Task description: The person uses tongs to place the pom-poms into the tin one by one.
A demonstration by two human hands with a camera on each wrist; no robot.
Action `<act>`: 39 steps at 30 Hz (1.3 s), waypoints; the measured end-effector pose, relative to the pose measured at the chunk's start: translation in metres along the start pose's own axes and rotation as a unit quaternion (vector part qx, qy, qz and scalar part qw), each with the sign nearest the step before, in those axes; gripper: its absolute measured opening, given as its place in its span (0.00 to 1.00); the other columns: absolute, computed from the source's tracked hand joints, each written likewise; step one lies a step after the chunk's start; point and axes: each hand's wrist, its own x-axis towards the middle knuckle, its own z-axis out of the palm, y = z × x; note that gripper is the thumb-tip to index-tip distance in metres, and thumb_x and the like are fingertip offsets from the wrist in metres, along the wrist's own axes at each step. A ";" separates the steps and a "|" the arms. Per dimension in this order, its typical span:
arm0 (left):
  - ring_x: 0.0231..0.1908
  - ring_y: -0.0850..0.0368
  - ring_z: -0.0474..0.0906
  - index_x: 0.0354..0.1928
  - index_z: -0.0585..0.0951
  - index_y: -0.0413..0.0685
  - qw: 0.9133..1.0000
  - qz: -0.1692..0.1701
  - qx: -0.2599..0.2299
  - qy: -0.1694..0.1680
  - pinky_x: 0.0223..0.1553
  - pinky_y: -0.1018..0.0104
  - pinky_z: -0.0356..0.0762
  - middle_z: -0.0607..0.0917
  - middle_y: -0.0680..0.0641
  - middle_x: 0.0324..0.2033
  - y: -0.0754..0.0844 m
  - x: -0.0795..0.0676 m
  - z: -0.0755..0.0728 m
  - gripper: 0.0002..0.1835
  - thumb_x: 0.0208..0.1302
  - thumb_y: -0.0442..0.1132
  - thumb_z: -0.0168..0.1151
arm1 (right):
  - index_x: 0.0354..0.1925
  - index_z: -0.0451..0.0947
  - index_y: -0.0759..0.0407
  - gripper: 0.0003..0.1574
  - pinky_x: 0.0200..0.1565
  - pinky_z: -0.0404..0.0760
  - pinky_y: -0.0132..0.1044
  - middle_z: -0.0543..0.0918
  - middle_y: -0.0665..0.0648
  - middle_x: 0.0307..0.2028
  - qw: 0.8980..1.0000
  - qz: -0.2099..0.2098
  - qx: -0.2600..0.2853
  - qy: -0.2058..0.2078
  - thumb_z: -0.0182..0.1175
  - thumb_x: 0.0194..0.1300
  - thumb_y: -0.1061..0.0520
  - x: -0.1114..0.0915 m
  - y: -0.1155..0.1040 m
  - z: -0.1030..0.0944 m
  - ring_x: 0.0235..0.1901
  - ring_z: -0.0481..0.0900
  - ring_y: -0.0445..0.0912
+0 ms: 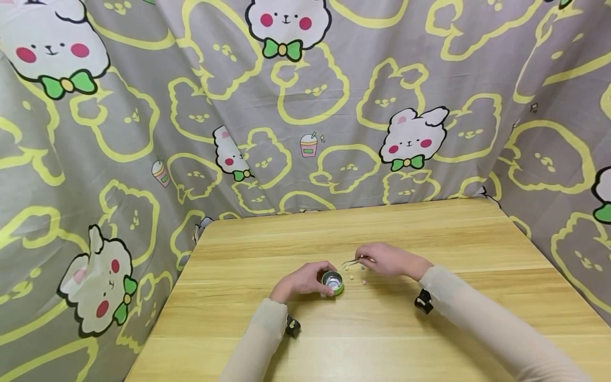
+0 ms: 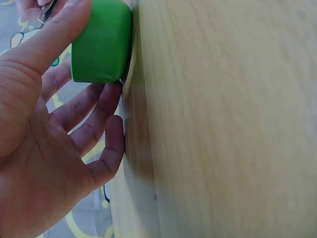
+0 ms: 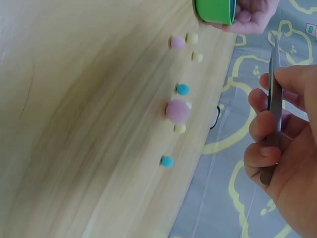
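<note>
A round green tin [image 1: 339, 290] with a silvery inside stands on the table, its open top facing up. My left hand [image 1: 305, 278] holds it from the left, thumb on the near side and fingers round the far side; the left wrist view shows its smooth green wall [image 2: 101, 44]. My right hand [image 1: 389, 259] pinches metal tweezers [image 3: 275, 99], their slim tips slightly apart with nothing seen between them. In the head view the tips point left, close to the tin. Small balls lie below and around them: pink [image 3: 178, 111], teal [image 3: 183, 89] and pale yellow [image 3: 197, 57].
The wood-grain table [image 1: 372, 339] carries the tin and several scattered balls, mostly right of the tin. A patterned curtain [image 1: 296, 159] hangs along the table's back and sides. Black wrist cameras [image 1: 424, 301] sit under both forearms.
</note>
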 end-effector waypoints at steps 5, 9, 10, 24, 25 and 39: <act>0.41 0.63 0.75 0.49 0.76 0.55 1.000 -0.005 -0.004 -0.001 0.46 0.67 0.71 0.80 0.57 0.40 0.001 0.000 0.000 0.24 0.50 0.42 0.74 | 0.43 0.77 0.53 0.08 0.40 0.76 0.40 0.78 0.46 0.38 1.000 0.021 0.000 -0.005 0.52 0.70 0.58 -0.005 0.005 -0.004 0.36 0.76 0.38; 0.41 0.63 0.75 0.50 0.76 0.54 1.000 -0.005 -0.001 -0.002 0.47 0.67 0.71 0.80 0.57 0.40 0.001 0.000 0.000 0.24 0.50 0.42 0.74 | 0.42 0.78 0.53 0.07 0.39 0.76 0.40 0.78 0.46 0.37 1.000 0.027 -0.003 0.002 0.53 0.70 0.57 -0.009 0.009 -0.008 0.36 0.76 0.39; 0.41 0.63 0.75 0.50 0.76 0.54 1.000 -0.005 0.000 -0.002 0.47 0.67 0.71 0.80 0.57 0.40 0.001 0.000 0.000 0.24 0.50 0.42 0.74 | 0.42 0.78 0.54 0.07 0.39 0.76 0.40 0.78 0.47 0.37 1.000 0.025 -0.003 0.004 0.53 0.70 0.57 -0.010 0.011 -0.009 0.36 0.76 0.39; 0.42 0.62 0.75 0.50 0.76 0.54 1.000 -0.003 0.001 -0.001 0.47 0.68 0.71 0.80 0.57 0.40 0.002 0.000 -0.002 0.25 0.50 0.43 0.74 | 0.43 0.78 0.56 0.07 0.38 0.76 0.41 0.80 0.49 0.39 0.998 0.059 -0.005 0.009 0.57 0.67 0.58 -0.023 0.027 -0.018 0.37 0.77 0.42; 0.42 0.63 0.75 0.50 0.76 0.54 1.000 -0.004 0.000 -0.002 0.47 0.68 0.71 0.80 0.57 0.40 0.002 0.000 -0.001 0.25 0.50 0.43 0.74 | 0.43 0.78 0.55 0.07 0.38 0.76 0.41 0.79 0.48 0.39 0.998 0.060 -0.005 0.009 0.57 0.67 0.57 -0.024 0.028 -0.019 0.37 0.77 0.41; 0.42 0.63 0.75 0.50 0.76 0.53 1.000 0.000 0.002 0.000 0.47 0.68 0.70 0.80 0.58 0.40 0.000 0.001 0.000 0.25 0.50 0.42 0.74 | 0.41 0.79 0.55 0.06 0.35 0.74 0.38 0.78 0.47 0.36 0.996 0.088 0.000 0.013 0.56 0.68 0.57 -0.035 0.039 -0.024 0.32 0.74 0.38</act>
